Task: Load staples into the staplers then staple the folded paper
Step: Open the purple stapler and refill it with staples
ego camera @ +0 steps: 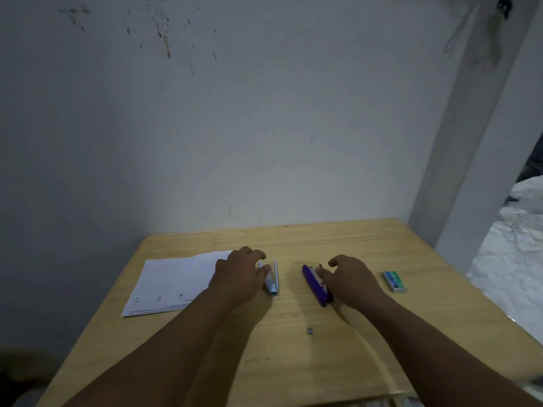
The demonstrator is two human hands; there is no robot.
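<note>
A pale silver-blue stapler (273, 279) lies on the wooden table (293, 362), lid swung open. My left hand (239, 274) rests over its left side, thumb and fingertips touching it. A purple stapler (316, 284) lies to its right, and my right hand (348, 279) has its fingers curled onto the stapler's right side. Folded white paper (173, 282) lies at the left, partly under my left hand. A small staple box (395, 281) sits at the right. A short strip of staples (309, 331) lies near the table's middle.
The table stands against a stained white wall (235, 127). A white pillar (470, 142) rises at the back right corner. Crumpled white material (517, 230) lies beyond the table's right edge.
</note>
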